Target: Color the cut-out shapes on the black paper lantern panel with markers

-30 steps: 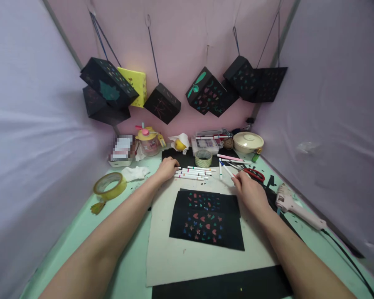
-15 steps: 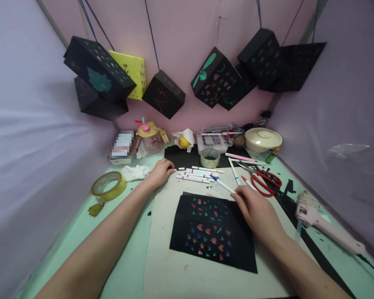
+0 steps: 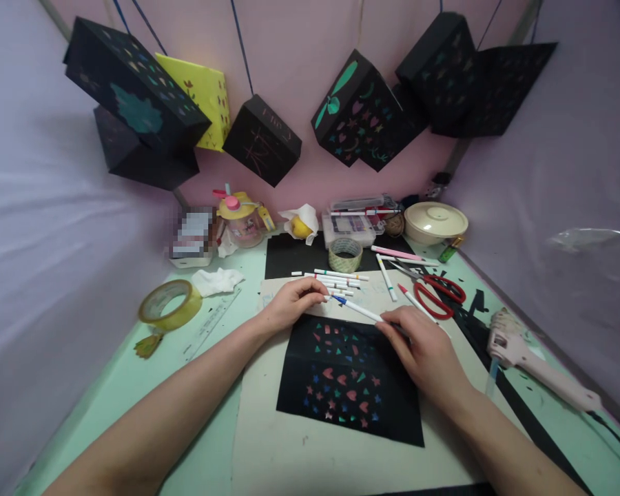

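Note:
My right hand [image 3: 416, 337] pinches a white marker with a blue tip [image 3: 362, 309], which points up and to the left. Close to that tip is my left hand [image 3: 297, 302], its thumb and fingers closed on a small white piece, probably a marker cap [image 3: 328, 297]. Just below both hands lies a folded black paper [image 3: 393, 393] covered with red, blue and green hearts, stars and small shapes. It rests on a large cream sheet [image 3: 273, 448]. Several white markers [image 3: 341, 277] lie side by side behind my left hand.
Red-handled scissors [image 3: 434, 296] and a glue gun [image 3: 542, 375] lie to the right. Tape rolls [image 3: 170, 305], a ruler [image 3: 213, 324] and white tissue [image 3: 217, 281] are at left. Behind stand a lidded bowl [image 3: 436, 222] and a cup [image 3: 241, 224]. Black boxes [image 3: 263, 141] hang above.
My left hand has moved right from beside the marker pile, bringing the small white piece close to the blue tip. The ruler now shows. The camera view has shifted slightly.

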Motion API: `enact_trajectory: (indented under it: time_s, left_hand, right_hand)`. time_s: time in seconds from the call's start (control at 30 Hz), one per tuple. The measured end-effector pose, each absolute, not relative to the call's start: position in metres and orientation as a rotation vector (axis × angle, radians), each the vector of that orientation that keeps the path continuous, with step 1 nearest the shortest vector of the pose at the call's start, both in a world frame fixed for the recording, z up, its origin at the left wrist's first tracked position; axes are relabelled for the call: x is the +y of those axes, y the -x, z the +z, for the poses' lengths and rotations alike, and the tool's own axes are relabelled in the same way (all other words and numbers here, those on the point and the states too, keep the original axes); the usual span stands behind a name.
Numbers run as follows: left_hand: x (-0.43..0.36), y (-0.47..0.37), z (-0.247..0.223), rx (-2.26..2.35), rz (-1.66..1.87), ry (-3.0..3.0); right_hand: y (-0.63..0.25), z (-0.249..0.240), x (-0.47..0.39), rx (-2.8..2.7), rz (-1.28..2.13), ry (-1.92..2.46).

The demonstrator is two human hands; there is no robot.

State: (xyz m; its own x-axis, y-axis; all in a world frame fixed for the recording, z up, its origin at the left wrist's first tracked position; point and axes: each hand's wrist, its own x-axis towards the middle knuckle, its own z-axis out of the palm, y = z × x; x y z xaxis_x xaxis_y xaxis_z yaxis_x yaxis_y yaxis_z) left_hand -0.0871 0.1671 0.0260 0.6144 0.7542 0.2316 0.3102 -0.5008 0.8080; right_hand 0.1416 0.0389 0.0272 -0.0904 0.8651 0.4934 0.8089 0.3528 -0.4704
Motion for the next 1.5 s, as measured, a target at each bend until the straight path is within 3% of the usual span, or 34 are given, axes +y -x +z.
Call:
enact_trajectory:
  time_s: [0.5,1.33,1.5]
  left_hand:
    - [0.165,0.088,0.025,0.698,0.662,-2.156]
    - [0.15,0.076,0.033,0.841,0.577,-2.069]
    - [0.174,0.089,0.034,1.018,0.851,-2.049]
  right_hand:
    - [-0.141,0.023,0.041,-1.961,0.175,1.515]
    - [-0.13,0.022,0.041,-1.834,0.413,1.572]
    - [-0.159,0.029,0.049,-1.727,0.154,1.872]
